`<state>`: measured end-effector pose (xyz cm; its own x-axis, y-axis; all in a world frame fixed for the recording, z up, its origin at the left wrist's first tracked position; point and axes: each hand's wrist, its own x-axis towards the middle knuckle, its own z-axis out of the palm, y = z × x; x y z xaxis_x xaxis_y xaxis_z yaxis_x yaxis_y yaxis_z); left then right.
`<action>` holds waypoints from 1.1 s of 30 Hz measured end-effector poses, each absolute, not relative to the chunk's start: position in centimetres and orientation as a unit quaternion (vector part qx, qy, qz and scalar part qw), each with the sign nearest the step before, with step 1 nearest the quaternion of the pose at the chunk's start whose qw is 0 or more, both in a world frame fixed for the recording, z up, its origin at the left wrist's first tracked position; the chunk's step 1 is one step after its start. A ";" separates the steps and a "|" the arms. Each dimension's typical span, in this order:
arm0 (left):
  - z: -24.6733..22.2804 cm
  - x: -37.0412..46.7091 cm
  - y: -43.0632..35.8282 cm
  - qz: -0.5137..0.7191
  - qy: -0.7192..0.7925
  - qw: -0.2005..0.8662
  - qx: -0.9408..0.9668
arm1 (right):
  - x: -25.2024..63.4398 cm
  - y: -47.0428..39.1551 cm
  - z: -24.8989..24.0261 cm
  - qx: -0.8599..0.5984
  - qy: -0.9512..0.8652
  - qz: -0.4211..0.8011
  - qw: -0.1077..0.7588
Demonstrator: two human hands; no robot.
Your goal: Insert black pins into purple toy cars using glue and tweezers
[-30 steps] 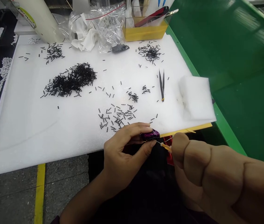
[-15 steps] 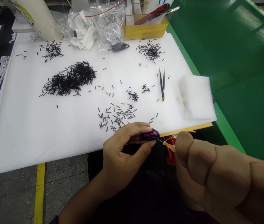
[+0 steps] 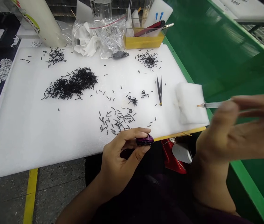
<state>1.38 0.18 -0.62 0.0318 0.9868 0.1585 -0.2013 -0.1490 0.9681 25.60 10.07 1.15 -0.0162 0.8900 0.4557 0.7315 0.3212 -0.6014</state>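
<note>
My left hand [image 3: 120,155] pinches a small glossy purple and black piece [image 3: 145,140] between thumb and fingers, at the front edge of the white foam sheet [image 3: 76,130]. What kind of piece it is, I cannot make out. Over at the right, my right hand [image 3: 241,127], smeared by motion, holds a thin clear syringe [image 3: 212,105] with an orange tip. That tip points left, in front of a white foam block [image 3: 191,102]. Small black strips [image 3: 118,119] lie scattered just beyond my left hand. Black tweezers [image 3: 159,91] rest on the sheet, left of the block.
A larger heap of black strips [image 3: 73,82] covers the sheet's left middle. Along the back stand a white bottle [image 3: 44,23], a plastic bag [image 3: 111,35] and a yellow-based box [image 3: 143,42] of tools. A green surface [image 3: 216,56] borders the right side. Something red [image 3: 172,158] sits below the front edge.
My right hand has moved right and away from the purple piece, taking the syringe with it. My left hand still grips the piece, nearly in place. The view has shifted slightly.
</note>
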 end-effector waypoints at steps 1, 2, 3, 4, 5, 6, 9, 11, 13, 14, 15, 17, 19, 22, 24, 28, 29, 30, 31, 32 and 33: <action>-0.7 1.3 0.1 0.573 0.392 0.521 0.496 | 25.2 10.0 0.7 -0.584 -0.708 0.083 0.388; -0.7 1.3 -0.1 0.574 0.392 0.521 0.495 | 24.7 9.9 0.2 -0.592 -0.710 0.069 0.375; -0.7 1.2 -0.2 0.574 0.396 0.518 0.496 | 24.2 9.9 -0.3 -0.599 -0.710 0.058 0.365; -0.7 1.1 -0.3 0.574 0.400 0.513 0.497 | 23.7 10.0 -0.8 -0.605 -0.712 0.047 0.353; -0.7 1.0 -0.4 0.574 0.403 0.510 0.498 | 23.3 10.3 -1.1 -0.613 -0.713 0.036 0.339; -0.8 1.0 -0.4 0.574 0.405 0.508 0.499 | 23.0 10.6 -1.4 -0.622 -0.713 0.023 0.323; -0.9 0.7 -0.6 0.576 0.402 0.507 0.500 | 22.7 11.4 -1.1 -0.655 -0.700 -0.037 0.280; -1.0 0.6 -0.7 0.577 0.401 0.507 0.499 | 22.9 11.0 0.1 -0.667 -0.683 -0.090 0.284; -1.1 0.5 -0.7 0.579 0.399 0.508 0.499 | 23.2 9.8 1.7 -0.654 -0.657 -0.160 0.338; -1.1 0.5 -0.7 0.578 0.397 0.508 0.499 | 23.3 9.0 2.4 -0.642 -0.646 -0.187 0.368; -1.1 0.5 -0.7 0.578 0.397 0.508 0.500 | 23.3 8.2 2.9 -0.629 -0.638 -0.204 0.394; -1.1 0.5 -0.7 0.577 0.397 0.508 0.502 | 23.3 7.1 3.1 -0.610 -0.638 -0.193 0.429; -1.0 0.5 -0.7 0.576 0.399 0.508 0.502 | 23.4 6.9 2.3 -0.604 -0.652 -0.136 0.438; -1.0 0.6 -0.8 0.576 0.401 0.507 0.501 | 23.3 7.6 0.6 -0.617 -0.672 -0.052 0.407; -1.1 0.7 -0.8 0.578 0.401 0.507 0.498 | 22.7 7.7 -0.2 -0.619 -0.666 -0.017 0.416; -1.1 0.8 -0.8 0.582 0.395 0.511 0.494 | 19.9 6.4 -0.5 -0.491 -0.617 0.096 0.608; -1.1 0.8 -0.8 0.580 0.396 0.513 0.493 | 19.2 6.0 -0.5 -0.458 -0.611 0.147 0.629; -1.1 0.8 -0.9 0.578 0.398 0.515 0.493 | 18.5 5.6 -0.6 -0.439 -0.608 0.199 0.631; -1.1 0.8 -0.9 0.577 0.399 0.515 0.492 | 17.9 5.3 -0.7 -0.434 -0.605 0.245 0.621; -1.1 0.8 -0.9 0.578 0.400 0.514 0.491 | 17.5 5.2 -0.8 -0.433 -0.601 0.282 0.610; -1.2 0.8 -0.9 0.580 0.400 0.512 0.492 | 17.1 5.0 -1.0 -0.435 -0.597 0.307 0.600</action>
